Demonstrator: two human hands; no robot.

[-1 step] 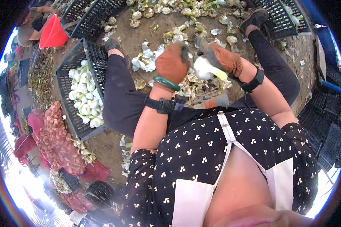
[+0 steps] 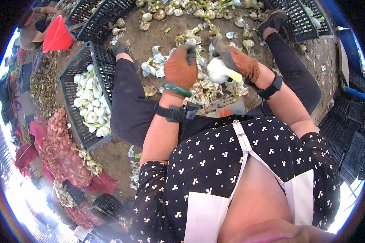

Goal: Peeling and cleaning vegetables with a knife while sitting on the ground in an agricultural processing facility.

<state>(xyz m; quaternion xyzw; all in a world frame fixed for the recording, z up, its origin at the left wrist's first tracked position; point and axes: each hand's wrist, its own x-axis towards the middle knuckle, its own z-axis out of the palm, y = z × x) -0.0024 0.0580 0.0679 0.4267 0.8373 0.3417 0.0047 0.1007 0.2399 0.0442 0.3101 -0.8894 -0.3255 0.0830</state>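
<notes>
Both my hands wear orange-brown work gloves with dark fingers. My right hand [image 2: 236,60] is shut on a peeled white garlic bulb [image 2: 218,71], its short yellow-green stem pointing toward me. Just left of the bulb, apart from it, my left hand [image 2: 181,68] is closed with the fingers curled; what they hold, if anything, is hidden. Below and behind the hands lies a heap of papery garlic skins [image 2: 207,91] on the ground between my legs. Farther off, unpeeled garlic bulbs [image 2: 178,11] lie in a loose row.
A black crate [image 2: 75,117] of clean white garlic stands beside my left leg. More black crates [image 2: 298,20] stand far right and far left. A red bucket [image 2: 57,35] is near another person's arm [image 2: 36,36]. Filled red mesh sacks [image 2: 63,150] lie at left.
My left hand has shifted slightly left, away from the garlic bulb. The right hand and the bulb have barely moved.
</notes>
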